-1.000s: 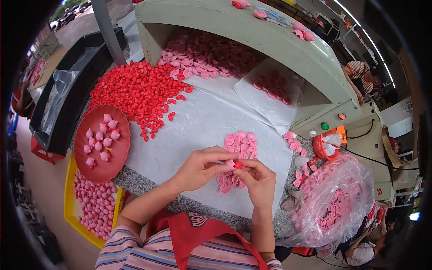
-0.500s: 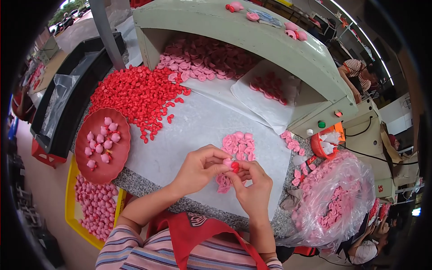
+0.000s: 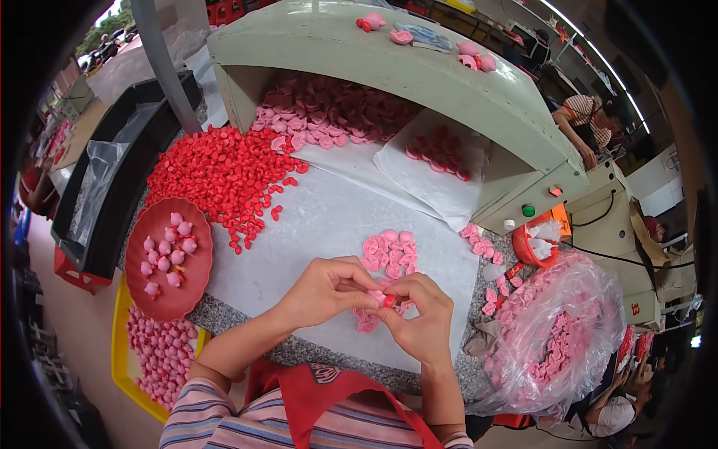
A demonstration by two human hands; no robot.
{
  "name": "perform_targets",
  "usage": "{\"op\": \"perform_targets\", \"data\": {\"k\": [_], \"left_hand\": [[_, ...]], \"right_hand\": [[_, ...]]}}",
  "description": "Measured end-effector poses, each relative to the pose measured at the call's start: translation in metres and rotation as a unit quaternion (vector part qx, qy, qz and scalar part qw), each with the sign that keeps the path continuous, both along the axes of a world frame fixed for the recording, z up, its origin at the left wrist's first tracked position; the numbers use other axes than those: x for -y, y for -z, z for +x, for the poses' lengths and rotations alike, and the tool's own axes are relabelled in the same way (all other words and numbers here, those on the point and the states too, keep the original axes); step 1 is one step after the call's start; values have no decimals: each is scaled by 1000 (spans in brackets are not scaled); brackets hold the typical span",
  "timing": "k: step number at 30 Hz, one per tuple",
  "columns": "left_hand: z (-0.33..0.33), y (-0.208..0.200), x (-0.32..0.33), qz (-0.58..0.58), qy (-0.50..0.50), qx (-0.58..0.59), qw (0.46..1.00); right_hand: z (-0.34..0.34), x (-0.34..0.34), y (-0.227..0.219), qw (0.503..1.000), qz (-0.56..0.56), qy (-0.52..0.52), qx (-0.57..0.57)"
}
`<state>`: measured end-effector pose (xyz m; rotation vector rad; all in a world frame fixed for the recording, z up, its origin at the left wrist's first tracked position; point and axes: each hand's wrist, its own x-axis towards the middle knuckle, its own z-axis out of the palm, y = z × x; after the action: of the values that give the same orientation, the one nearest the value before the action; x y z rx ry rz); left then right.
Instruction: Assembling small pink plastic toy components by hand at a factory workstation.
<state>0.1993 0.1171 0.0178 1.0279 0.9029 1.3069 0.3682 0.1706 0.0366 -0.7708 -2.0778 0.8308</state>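
While the left hand (image 3: 323,292) and right hand (image 3: 422,322) meet above a white sheet (image 3: 314,217), their fingertips pinch one small pink-and-red piece (image 3: 381,297) between them. Loose pink pieces (image 3: 391,258) lie on the sheet; a heap of red pieces (image 3: 217,176) spreads at its far left; a red plate (image 3: 187,288) sits to its left.

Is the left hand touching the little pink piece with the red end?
Touching: in the head view, the left hand meets the pink piece with its thumb and fingertips, no gap between.
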Motion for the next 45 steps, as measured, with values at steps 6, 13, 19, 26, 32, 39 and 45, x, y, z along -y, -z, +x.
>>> {"op": "perform_targets", "data": {"k": [6,13,19,26,32,39,45], "left_hand": [[19,26,-46,43,-58,-26,997],[12,65,-195,274,-143,-319,896],[1,109,-280,282,-292,-466,786],[-96,27,-144,154,-507,-361,768],[-109,41,-16,4,-459,-258,850],[-19,87,-59,78,-237,-398,883],[-5,90,-78,79,-216,-543,807]], "right_hand": [[5,-36,40,989,121,63,-54],[3,-102,61,971,46,234,-28],[-13,-83,51,988,-28,139,54],[-152,-45,90,993,31,-92,73],[-204,-85,112,966,20,-172,192],[-68,-113,59,897,-418,8,-145],[-9,-61,66,878,-452,46,-151]]}}
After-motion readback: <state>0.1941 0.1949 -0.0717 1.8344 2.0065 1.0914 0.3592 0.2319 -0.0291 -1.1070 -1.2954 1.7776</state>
